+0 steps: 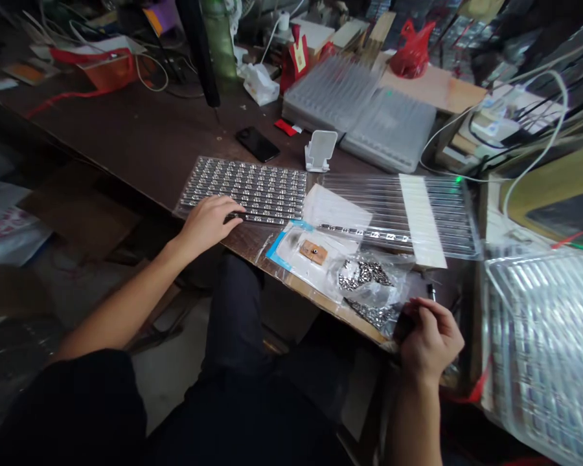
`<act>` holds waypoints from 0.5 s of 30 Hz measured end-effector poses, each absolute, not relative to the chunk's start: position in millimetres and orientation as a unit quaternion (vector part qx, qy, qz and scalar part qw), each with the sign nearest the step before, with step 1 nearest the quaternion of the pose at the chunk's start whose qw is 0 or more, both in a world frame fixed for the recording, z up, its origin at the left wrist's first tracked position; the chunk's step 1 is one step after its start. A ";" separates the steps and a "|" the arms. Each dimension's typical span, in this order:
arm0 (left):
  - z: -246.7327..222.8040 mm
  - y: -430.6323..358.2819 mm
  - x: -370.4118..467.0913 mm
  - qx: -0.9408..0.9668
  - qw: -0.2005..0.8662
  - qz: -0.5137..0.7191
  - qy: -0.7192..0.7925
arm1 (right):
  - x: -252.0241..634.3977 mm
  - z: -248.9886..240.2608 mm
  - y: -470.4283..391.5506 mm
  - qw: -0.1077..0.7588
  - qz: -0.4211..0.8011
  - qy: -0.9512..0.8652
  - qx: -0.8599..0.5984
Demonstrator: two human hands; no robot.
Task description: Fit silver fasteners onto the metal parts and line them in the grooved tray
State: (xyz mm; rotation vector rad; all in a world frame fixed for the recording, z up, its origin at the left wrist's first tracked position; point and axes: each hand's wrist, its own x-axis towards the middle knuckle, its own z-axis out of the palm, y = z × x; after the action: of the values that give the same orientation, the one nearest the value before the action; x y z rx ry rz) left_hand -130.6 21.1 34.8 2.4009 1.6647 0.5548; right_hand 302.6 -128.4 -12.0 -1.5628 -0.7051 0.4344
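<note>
My left hand (208,223) rests at the front left edge of a clear tray (190,188) filled with rows of small shiny metal parts. Its thumb and index finger come together at the front row; whatever lies between them is too small to make out. Over the table's front edge, my right hand (432,333) is closed with fingers curled, and its contents are hidden. Just left of it lies a clear plastic bag (369,285) of loose metal pieces. A small wooden block (313,252) with a round metal piece sits on a blue-edged white packet (282,249).
Behind the bag lies a ribbed clear tray (383,200) with a white strip (422,220) across it. Farther back are a black phone (257,143), a white stand (320,151) and stacked clear trays (388,126). More trays (548,336) stand at the right.
</note>
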 end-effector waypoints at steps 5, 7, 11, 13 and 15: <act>35.6 25.3 -153.3 0.798 0.087 0.160 0.575 | 300.9 -11.5 -126.3 0.658 0.194 -0.301 -0.662; 34.2 27.7 -155.2 0.808 0.083 0.160 0.561 | 300.7 -11.8 -125.7 0.664 0.196 -0.297 -0.658; 32.0 30.0 -152.7 0.814 0.063 0.169 0.553 | 300.2 -11.5 -125.3 0.671 0.202 -0.290 -0.651; 31.2 29.5 -152.6 0.812 0.054 0.174 0.555 | 299.8 -10.6 -125.4 0.669 0.197 -0.294 -0.654; 30.9 28.5 -153.8 0.812 0.047 0.179 0.554 | 299.5 -9.6 -125.4 0.665 0.193 -0.295 -0.658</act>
State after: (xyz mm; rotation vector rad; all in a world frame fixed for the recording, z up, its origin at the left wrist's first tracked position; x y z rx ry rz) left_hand -153.8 28.5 30.9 2.4762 1.6899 0.5462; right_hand 299.5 -125.4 -9.6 -1.4868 -0.6660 0.4361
